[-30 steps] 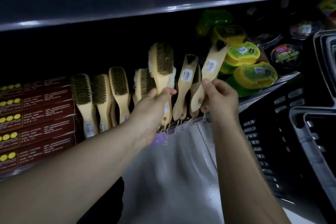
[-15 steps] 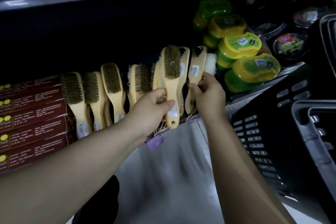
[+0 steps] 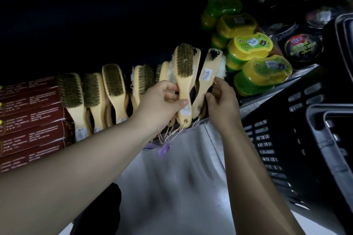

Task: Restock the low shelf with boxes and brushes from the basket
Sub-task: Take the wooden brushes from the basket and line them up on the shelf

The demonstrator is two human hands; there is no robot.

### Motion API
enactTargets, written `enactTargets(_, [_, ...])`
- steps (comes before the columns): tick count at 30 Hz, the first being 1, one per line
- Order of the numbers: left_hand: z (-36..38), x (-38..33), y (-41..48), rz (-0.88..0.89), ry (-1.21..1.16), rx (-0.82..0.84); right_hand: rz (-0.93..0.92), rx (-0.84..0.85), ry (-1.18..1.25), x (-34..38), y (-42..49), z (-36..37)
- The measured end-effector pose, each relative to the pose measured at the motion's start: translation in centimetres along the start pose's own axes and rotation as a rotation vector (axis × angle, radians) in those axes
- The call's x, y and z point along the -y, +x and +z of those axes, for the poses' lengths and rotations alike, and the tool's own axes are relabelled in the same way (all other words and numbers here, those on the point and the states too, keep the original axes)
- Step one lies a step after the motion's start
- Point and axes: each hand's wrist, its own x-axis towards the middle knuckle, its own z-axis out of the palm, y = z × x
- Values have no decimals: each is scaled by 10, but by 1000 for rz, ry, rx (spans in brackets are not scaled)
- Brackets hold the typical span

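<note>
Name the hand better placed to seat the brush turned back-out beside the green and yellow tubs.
Right. The right hand pinches that back-out brush, next to the tubs; the left hand is farther off and grips the bristle-faced brush.

About eight brushes stand across the middle of the frame, overlapping. At least five red boxes are stacked at the left edge. At upper right, four green-and-yellow tubs show their tops, beside roughly three round black tins.

Pale wooden-handled brushes, olive-brown bristles, centre; dark red cardboard boxes, yellow dots, left; yellow-and-green oval plastic tubs, upper right; black slotted plastic basket, right.
</note>
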Motion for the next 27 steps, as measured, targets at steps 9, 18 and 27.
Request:
enactTargets(9, [18,-17,7,58,104,106,-38,184,494,23,-20,-11])
enactTargets(18, [-23,-36,45,512,819,-201,115,-187,231,-5,17,-16])
enactTargets(27, [-26,-29,71,330,1449,-135,41,-99,-57,-11,21,-10])
